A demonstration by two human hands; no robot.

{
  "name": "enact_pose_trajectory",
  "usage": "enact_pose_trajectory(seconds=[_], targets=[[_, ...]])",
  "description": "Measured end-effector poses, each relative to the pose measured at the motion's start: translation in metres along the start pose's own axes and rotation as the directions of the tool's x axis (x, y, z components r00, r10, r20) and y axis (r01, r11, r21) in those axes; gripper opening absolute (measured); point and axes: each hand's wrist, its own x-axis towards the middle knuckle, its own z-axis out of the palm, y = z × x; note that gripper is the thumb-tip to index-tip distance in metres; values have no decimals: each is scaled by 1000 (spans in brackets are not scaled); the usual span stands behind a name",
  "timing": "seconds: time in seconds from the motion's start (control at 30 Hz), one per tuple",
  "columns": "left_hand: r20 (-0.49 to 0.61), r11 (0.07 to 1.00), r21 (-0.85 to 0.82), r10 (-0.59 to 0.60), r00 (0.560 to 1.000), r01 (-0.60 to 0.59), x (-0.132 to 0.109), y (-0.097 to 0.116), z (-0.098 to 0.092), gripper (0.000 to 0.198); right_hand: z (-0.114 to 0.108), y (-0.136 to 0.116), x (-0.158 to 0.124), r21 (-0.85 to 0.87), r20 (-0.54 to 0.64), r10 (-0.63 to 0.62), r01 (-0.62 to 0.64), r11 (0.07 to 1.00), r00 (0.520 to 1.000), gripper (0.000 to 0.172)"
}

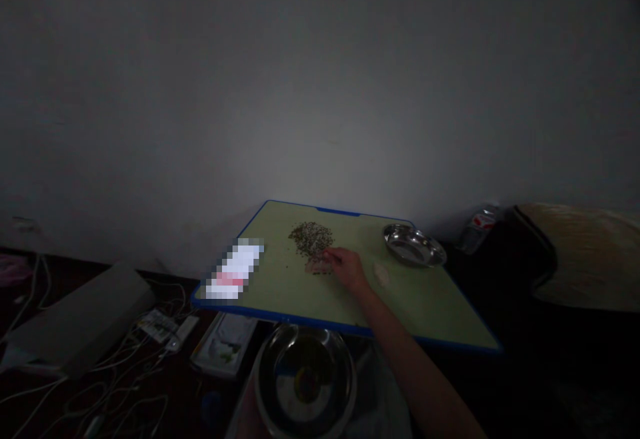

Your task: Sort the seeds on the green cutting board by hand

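My right hand [346, 267] reaches out over a green board with a blue rim [280, 292]. Its fingers rest bent at the near edge of a small heap of dark grains [311, 237]; in the dim light I cannot make out whether they hold any. A steel bowl [305, 379] sits close below me at the board's near edge, with something dark inside. My left hand appears only as a dim shape [247, 412] at that bowl's lower left rim; its fingers are hidden. A shallow steel plate [414, 245] lies on the board's far right.
A blurred-out white and pink patch [234, 270] lies on the board's left side. A plastic bottle [479, 225] and a pillow [585, 255] are at the right. On the floor at left lie a flat grey box [80, 319], tangled cables [125, 385] and a small tray [225, 349].
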Motion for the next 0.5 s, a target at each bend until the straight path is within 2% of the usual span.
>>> enact_pose_trajectory(seconds=[0.1, 0.33, 0.5], targets=[[-5, 999, 43, 31, 1000, -31, 3, 13, 2, 48, 2, 2, 0, 12, 0, -8, 8, 1000, 1000, 23], [16, 979, 151, 136, 991, -137, 0, 65, 9, 45, 0, 4, 1, 36, 0, -37, 37, 999, 999, 22], [20, 966, 189, 176, 984, -176, -2, 82, 14, 41, -1, 4, 0, 60, 5, -30, 30, 998, 1000, 22]])
